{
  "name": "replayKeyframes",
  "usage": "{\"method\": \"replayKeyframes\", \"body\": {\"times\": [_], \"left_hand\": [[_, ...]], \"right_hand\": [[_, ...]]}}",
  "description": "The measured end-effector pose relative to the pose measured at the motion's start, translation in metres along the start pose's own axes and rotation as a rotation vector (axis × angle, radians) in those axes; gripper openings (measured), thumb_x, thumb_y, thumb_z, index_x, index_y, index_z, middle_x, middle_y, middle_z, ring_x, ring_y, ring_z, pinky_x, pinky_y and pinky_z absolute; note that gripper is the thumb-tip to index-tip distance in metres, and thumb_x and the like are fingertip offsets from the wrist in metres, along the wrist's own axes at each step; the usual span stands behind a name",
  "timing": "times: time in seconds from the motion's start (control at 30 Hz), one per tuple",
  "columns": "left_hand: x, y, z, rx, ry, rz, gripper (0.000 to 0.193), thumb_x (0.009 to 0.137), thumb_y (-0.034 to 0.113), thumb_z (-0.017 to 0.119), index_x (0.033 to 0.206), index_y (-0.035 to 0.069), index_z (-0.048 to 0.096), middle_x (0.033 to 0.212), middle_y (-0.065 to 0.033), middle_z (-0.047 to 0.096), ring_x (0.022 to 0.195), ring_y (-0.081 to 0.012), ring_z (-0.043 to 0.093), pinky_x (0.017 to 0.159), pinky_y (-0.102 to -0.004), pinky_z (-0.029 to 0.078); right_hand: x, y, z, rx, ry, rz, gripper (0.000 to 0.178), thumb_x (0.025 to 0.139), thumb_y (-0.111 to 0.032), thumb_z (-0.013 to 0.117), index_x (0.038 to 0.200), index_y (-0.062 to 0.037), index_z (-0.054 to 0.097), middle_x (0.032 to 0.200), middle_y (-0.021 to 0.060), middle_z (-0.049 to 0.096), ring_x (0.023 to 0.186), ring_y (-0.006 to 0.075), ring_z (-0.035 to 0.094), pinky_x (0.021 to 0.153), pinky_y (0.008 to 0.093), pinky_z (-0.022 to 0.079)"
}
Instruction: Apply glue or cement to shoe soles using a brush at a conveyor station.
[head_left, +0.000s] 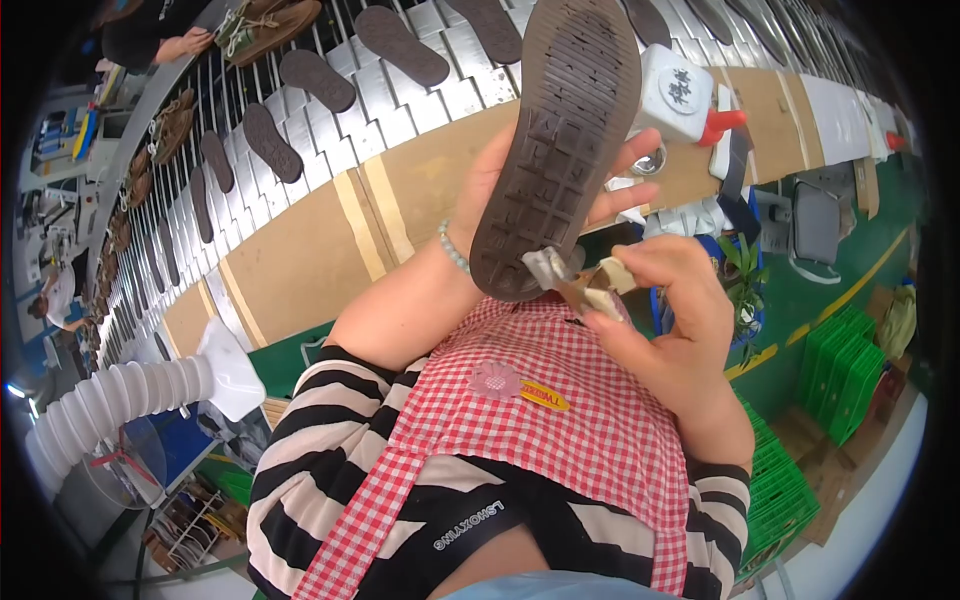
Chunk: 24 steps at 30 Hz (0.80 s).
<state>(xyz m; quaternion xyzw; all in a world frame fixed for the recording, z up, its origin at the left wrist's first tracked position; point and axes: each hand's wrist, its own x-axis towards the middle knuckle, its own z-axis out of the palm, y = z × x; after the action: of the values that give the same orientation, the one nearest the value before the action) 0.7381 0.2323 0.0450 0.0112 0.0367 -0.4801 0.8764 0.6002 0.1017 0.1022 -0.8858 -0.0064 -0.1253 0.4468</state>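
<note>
A dark brown shoe sole (570,110) with a ridged front and a grid of hollows lies across my left hand (487,190). The thumb side shows along its left edge, and spread fingertips come out past its right edge. My right hand (685,325) pinches a small tool (600,285) by its tan, wrapped-looking handle. The tool's pale, blurred tip is at the sole's near end; whether it touches the sole I cannot tell.
Ahead runs a metal slatted conveyor (455,100) bearing several soles and, on its left, brown shoes (265,30). Cardboard (300,255) lines its near edge. A white bottle (675,95) stands right, green crates (840,370) lower right, a white duct (130,400) left. Other people work beyond.
</note>
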Motion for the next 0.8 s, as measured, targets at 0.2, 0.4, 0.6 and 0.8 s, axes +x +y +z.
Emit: {"method": "replayKeyframes", "body": {"times": [0.2, 0.4, 0.6, 0.8], "left_hand": [[-0.004, -0.001, -0.002, -0.123, -0.024, -0.073, 0.061, 0.107, 0.04, 0.03, 0.154, 0.001, 0.032, 0.163, -0.0142, 0.028, 0.152, -0.0379, 0.02, 0.122, -0.0617, 0.024], [-0.008, -0.004, -0.004, 0.106, -0.02, -0.077, 0.06, 0.108, 0.043, 0.03, 0.156, 0.007, 0.032, 0.161, -0.0134, 0.032, 0.152, -0.0382, 0.02, 0.117, -0.0608, 0.036], [-0.012, -0.002, -0.008, -0.117, -0.053, -0.151, 0.053, 0.108, 0.036, 0.036, 0.149, 0.003, 0.042, 0.153, -0.0144, 0.044, 0.146, -0.0356, 0.035, 0.119, -0.0536, 0.034], [-0.017, -0.003, -0.005, 0.031, -0.055, -0.156, 0.054, 0.109, 0.035, 0.034, 0.15, 0.0, 0.04, 0.151, -0.0198, 0.045, 0.144, -0.0382, 0.038, 0.119, -0.0577, 0.033]], "right_hand": [[0.004, 0.002, -0.007, -0.107, 0.058, -0.043, 0.05, 0.062, -0.009, 0.09, 0.107, -0.0021, 0.069, 0.093, 0.0087, 0.068, 0.091, 0.029, 0.064, 0.075, 0.0373, 0.052], [0.013, 0.006, -0.01, -0.179, 0.158, -0.043, 0.048, 0.063, -0.008, 0.089, 0.106, -0.0022, 0.069, 0.092, 0.0084, 0.067, 0.091, 0.0295, 0.064, 0.077, 0.0379, 0.051], [0.019, 0.007, -0.016, -0.277, 0.134, -0.159, 0.045, 0.064, -0.008, 0.086, 0.106, -0.0024, 0.069, 0.091, 0.008, 0.067, 0.088, 0.0254, 0.063, 0.073, 0.0341, 0.05], [0.026, 0.012, -0.025, -0.251, 0.266, -0.131, 0.042, 0.065, -0.005, 0.083, 0.105, -0.0017, 0.069, 0.088, 0.0078, 0.066, 0.082, 0.0245, 0.061, 0.074, 0.0341, 0.05]]}}
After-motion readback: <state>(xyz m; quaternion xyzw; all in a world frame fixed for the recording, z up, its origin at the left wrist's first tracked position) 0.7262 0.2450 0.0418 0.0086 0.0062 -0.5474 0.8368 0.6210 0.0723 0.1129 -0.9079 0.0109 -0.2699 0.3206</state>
